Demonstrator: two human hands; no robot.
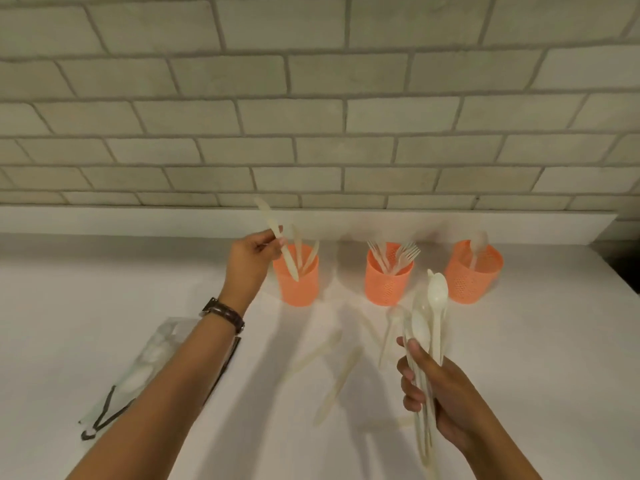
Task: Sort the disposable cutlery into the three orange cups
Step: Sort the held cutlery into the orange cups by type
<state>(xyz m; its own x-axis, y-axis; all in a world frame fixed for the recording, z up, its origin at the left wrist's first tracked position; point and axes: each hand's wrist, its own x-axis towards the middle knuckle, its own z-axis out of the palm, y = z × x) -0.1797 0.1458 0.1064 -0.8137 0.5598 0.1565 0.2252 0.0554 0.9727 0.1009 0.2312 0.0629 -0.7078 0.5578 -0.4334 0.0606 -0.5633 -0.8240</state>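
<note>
Three orange cups stand in a row on the white counter: the left cup holds knives, the middle cup holds forks, the right cup holds a spoon. My left hand pinches a cream plastic knife, tilted, its lower end dipping into the left cup. My right hand grips a bundle of spoons upright, in front of the middle and right cups. Loose cutlery lies on the counter between my hands: a knife, another knife and a spoon.
A clear plastic cutlery bag with black edging lies at the left, partly under my left forearm. A brick-pattern wall with a white ledge runs behind the cups. The counter's dark right edge is near the right cup.
</note>
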